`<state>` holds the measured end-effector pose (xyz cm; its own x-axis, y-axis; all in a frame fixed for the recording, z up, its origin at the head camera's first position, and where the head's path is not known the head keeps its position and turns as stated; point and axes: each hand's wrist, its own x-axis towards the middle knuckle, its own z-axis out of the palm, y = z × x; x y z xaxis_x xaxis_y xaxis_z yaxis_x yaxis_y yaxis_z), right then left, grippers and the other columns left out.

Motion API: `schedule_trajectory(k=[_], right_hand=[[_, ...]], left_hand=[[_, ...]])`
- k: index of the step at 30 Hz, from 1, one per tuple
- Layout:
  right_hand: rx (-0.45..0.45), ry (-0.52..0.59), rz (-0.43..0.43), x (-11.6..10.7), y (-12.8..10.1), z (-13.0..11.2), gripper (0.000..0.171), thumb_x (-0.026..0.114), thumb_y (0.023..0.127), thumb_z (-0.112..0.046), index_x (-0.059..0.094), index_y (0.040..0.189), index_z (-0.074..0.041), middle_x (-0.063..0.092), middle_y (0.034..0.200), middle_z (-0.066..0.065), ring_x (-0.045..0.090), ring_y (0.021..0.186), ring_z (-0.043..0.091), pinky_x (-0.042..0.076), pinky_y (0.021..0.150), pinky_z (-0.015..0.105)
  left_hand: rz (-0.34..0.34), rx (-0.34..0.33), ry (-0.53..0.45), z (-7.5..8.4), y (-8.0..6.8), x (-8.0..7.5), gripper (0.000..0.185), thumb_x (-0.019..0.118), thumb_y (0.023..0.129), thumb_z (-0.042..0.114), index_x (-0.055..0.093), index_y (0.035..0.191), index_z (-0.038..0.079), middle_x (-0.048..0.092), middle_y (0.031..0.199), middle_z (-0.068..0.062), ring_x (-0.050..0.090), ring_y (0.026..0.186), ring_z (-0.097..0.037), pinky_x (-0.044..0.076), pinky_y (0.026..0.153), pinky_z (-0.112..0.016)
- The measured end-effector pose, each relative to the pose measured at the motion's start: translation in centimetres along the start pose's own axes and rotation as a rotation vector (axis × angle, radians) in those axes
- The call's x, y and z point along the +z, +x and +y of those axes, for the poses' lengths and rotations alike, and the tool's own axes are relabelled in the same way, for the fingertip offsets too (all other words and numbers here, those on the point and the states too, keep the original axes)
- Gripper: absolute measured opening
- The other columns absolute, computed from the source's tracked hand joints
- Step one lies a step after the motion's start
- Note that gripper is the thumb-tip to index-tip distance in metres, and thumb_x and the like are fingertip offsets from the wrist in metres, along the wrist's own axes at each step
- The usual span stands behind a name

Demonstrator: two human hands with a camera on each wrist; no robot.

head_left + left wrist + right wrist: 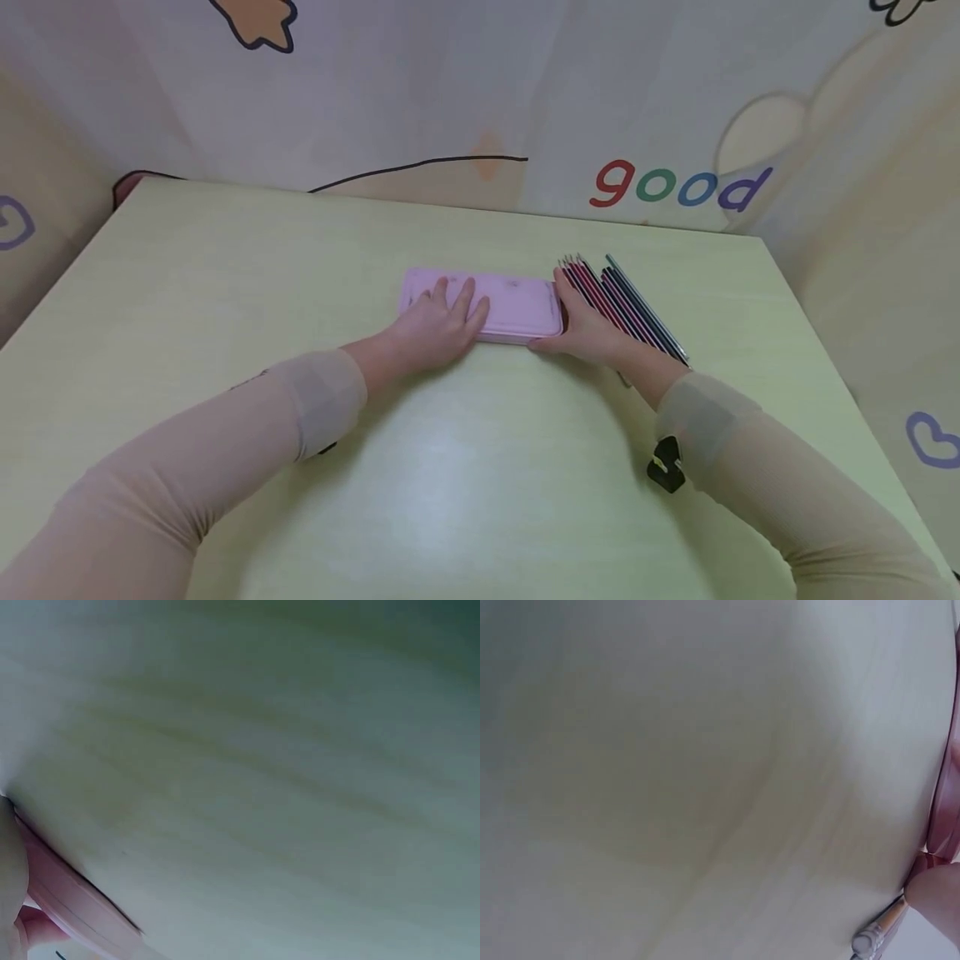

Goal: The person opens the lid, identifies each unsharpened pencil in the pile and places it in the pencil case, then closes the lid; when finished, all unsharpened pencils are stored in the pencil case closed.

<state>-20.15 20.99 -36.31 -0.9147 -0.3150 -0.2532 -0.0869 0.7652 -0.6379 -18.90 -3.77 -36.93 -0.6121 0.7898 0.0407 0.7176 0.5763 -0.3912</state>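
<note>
Writing: "good" (pixel 678 185) in red, green, blue and purple letters on the pale cartoon-printed backdrop (pixel 420 92) behind the counter (pixel 480 467); no label legible on the pink case (pixel 517 302). Counter: pale yellow-green, wood-grained, bearing the closed case at centre, a row of pencils (pixel 626 307) just beside its right end, and a small black clip (pixel 665 465) near the right sleeve. Left hand (pixel 438 321) lies flat, fingers straight, on the case's lid; right hand (pixel 588 329) holds the case's right end, its grip curled round that edge, thumb on the near side.
</note>
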Motion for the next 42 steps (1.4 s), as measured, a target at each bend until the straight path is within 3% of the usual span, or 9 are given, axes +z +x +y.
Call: schedule_trajectory(k=[12, 17, 21, 23, 26, 29, 33, 36, 42], right_hand=[[-0.020, -0.001, -0.006, 0.0, 0.0, 0.1, 0.114, 0.075, 0.077, -0.039, -0.010, 0.149, -0.012, 0.000, 0.156, 0.009, 0.002, 0.142, 0.022, 0.010, 0.112, 0.043], [-0.048, 0.005, -0.004, -0.1, -0.1, 0.1, 0.114, 0.075, 0.078, -0.035, -0.012, 0.148, -0.011, 0.000, 0.156, 0.010, 0.003, 0.141, 0.022, 0.009, 0.112, 0.042], [-0.041, 0.002, 0.002, -0.2, -0.1, 0.1, 0.115, 0.076, 0.078, -0.031, -0.012, 0.148, -0.010, 0.002, 0.156, 0.012, 0.004, 0.141, 0.024, 0.010, 0.112, 0.043], [-0.020, -0.003, 0.003, -0.2, -0.1, 0.1, 0.116, 0.076, 0.077, -0.032, -0.013, 0.148, -0.011, 0.002, 0.156, 0.012, 0.005, 0.141, 0.024, 0.010, 0.112, 0.043], [0.000, 0.002, -0.004, -0.1, 0.0, 0.1, 0.118, 0.077, 0.076, -0.034, -0.015, 0.148, -0.011, 0.002, 0.156, 0.012, 0.005, 0.141, 0.024, 0.010, 0.112, 0.042], [0.011, 0.010, -0.011, 0.0, 0.0, 0.0, 0.119, 0.077, 0.076, -0.035, -0.016, 0.147, -0.012, 0.002, 0.156, 0.011, 0.006, 0.141, 0.023, 0.010, 0.112, 0.042], [0.023, 0.015, -0.001, -0.1, -0.1, -0.2, 0.119, 0.077, 0.077, -0.035, -0.017, 0.147, -0.012, 0.005, 0.156, 0.011, 0.009, 0.141, 0.023, 0.011, 0.112, 0.041], [0.020, 0.028, 0.009, -0.1, -0.3, -0.3, 0.119, 0.077, 0.077, -0.032, -0.017, 0.147, -0.011, 0.009, 0.155, 0.013, 0.012, 0.140, 0.025, 0.012, 0.112, 0.042], [0.039, 0.034, 0.020, 0.0, -0.6, -0.2, 0.119, 0.077, 0.076, -0.033, -0.015, 0.148, -0.011, 0.011, 0.155, 0.013, 0.013, 0.140, 0.025, 0.012, 0.112, 0.042]], left_hand=[[-0.028, 0.056, 0.091, -0.1, 0.2, -0.3, 0.045, 0.033, 0.099, 0.016, 0.037, 0.139, -0.003, 0.042, 0.133, -0.033, 0.052, 0.103, -0.055, 0.053, 0.070, -0.048], [0.002, 0.079, 0.121, -0.3, 0.1, -0.4, 0.044, 0.034, 0.098, 0.015, 0.038, 0.138, -0.004, 0.044, 0.131, -0.034, 0.054, 0.100, -0.055, 0.054, 0.069, -0.047], [-0.003, 0.053, 0.051, -0.4, 0.0, -0.3, 0.046, 0.035, 0.100, 0.021, 0.036, 0.140, -0.002, 0.042, 0.135, -0.031, 0.052, 0.105, -0.053, 0.052, 0.074, -0.048], [-0.055, 0.014, -0.052, -0.6, -0.2, -0.4, 0.050, 0.035, 0.101, 0.027, 0.031, 0.143, 0.001, 0.036, 0.142, -0.027, 0.046, 0.116, -0.050, 0.048, 0.086, -0.048], [-0.140, -0.090, -0.266, -1.4, -1.5, -0.5, 0.058, 0.036, 0.100, 0.037, 0.022, 0.149, 0.009, 0.020, 0.152, -0.019, 0.025, 0.134, -0.042, 0.028, 0.105, -0.050], [-0.157, -0.231, -0.506, -2.3, -3.5, -0.6, 0.064, 0.039, 0.099, 0.041, 0.014, 0.151, 0.013, 0.006, 0.155, -0.015, 0.010, 0.139, -0.036, 0.015, 0.109, -0.051], [-0.114, -0.396, -0.931, -3.4, -5.8, -0.8, 0.069, 0.036, 0.099, 0.045, 0.007, 0.151, 0.011, 0.003, 0.155, -0.015, 0.009, 0.140, -0.030, 0.013, 0.111, -0.046], [-0.135, -0.492, -1.228, -3.8, -6.6, -0.8, 0.068, 0.026, 0.099, 0.050, 0.005, 0.150, 0.009, 0.004, 0.155, -0.010, 0.006, 0.141, -0.026, 0.009, 0.112, -0.043], [-0.137, -0.576, -1.528, -3.9, -6.6, -0.6, 0.072, 0.011, 0.098, 0.056, 0.008, 0.149, 0.006, 0.010, 0.154, -0.007, 0.010, 0.140, -0.023, 0.013, 0.111, -0.041]])
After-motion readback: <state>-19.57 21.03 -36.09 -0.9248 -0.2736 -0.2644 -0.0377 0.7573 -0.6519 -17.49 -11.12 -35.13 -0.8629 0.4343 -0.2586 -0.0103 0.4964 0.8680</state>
